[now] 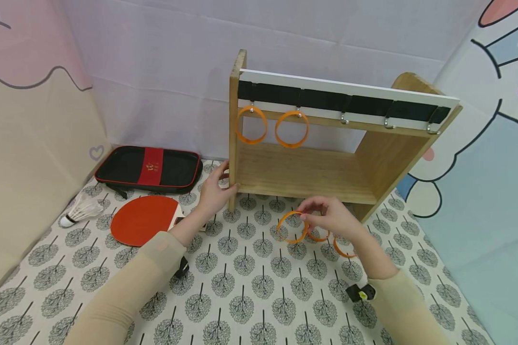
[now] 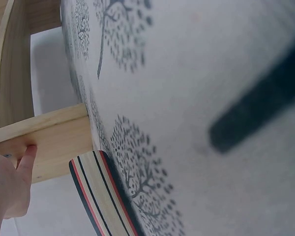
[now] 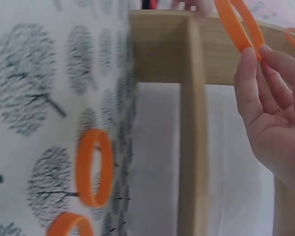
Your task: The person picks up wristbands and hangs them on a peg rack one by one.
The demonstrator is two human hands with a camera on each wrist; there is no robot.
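Observation:
My left hand [image 1: 216, 190] holds the left side panel of the wooden rack [image 1: 306, 165]. A straight digit touches the panel's outer face in the left wrist view; the palm hides its other fingers. Between thumb and fingertips, my right hand [image 1: 328, 216] pinches an orange ring [image 3: 234, 24] in front of the rack's lower shelf. Two more orange rings, one left [image 1: 251, 142] and one right [image 1: 291, 145], hang from the two leftmost hooks on the rack's white strip [image 1: 328, 82]. On the cloth, two loose rings, a nearer [image 1: 344, 255] and a farther one [image 3: 94, 169], lie beside the right hand.
Bare metal hooks [image 1: 389, 124] line the right part of the strip. Left of the rack are a red table tennis paddle [image 1: 144, 220], a black case with a red band [image 1: 177, 167] and a white shuttlecock [image 1: 83, 210]. A tree-patterned cloth [image 1: 241, 306] covers the table.

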